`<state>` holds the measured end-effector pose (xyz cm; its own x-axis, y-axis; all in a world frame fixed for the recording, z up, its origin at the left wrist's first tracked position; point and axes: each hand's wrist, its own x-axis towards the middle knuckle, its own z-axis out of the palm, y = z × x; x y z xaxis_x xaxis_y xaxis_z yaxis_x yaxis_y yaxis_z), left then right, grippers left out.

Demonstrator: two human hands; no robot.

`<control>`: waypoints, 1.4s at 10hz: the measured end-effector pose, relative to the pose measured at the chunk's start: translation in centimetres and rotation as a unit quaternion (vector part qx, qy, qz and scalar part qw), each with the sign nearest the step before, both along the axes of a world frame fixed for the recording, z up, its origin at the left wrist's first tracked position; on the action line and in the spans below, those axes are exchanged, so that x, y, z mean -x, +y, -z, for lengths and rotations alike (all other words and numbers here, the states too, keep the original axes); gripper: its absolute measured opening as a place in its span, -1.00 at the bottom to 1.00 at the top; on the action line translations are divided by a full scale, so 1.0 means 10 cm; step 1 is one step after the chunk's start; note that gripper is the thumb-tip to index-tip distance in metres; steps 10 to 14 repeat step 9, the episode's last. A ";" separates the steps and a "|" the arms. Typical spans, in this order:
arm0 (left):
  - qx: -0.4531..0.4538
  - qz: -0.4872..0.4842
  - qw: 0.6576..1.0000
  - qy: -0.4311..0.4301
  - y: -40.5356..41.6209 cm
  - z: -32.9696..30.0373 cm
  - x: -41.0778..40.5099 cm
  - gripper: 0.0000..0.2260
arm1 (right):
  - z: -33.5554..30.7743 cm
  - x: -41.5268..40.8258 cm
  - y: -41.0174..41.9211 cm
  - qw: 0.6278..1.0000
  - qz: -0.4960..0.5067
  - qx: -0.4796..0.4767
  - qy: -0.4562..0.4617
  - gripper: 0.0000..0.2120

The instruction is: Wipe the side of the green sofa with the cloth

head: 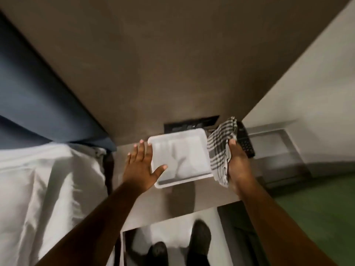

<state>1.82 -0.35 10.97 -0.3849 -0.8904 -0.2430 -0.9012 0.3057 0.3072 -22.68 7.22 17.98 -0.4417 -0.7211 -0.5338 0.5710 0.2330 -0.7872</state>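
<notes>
A checked grey-and-white cloth [221, 150] hangs bunched in my right hand [239, 166], which is shut on it at the right edge of a white tray [180, 135]. My left hand [143, 164] lies open against the tray's left edge, thumb resting on its inside and fingers spread. The tray sits on a grey bedside tabletop [207, 196]. Part of the green sofa [322, 212] shows at the lower right, to the right of my right forearm.
A bed with white sheets [48, 189] fills the left side, under a dark blue headboard [34, 89]. A black phone [245, 139] lies behind the cloth. A brown wall panel [153, 64] rises behind the table. My shoes [199, 239] stand on the pale floor below.
</notes>
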 end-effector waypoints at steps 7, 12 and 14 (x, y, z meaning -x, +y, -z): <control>0.063 0.027 0.996 -0.053 -0.05 2.12 0.37 0.07 | 3.28 0.16 -0.85 0.493 -0.515 -0.094 0.695 -0.34; 0.063 0.038 0.995 -0.064 -0.06 2.11 0.38 0.06 | 3.05 0.19 -0.92 0.572 -0.550 -0.098 0.601 -0.34; 0.063 0.038 0.995 -0.064 -0.06 2.11 0.38 0.06 | 3.05 0.19 -0.92 0.572 -0.550 -0.098 0.601 -0.34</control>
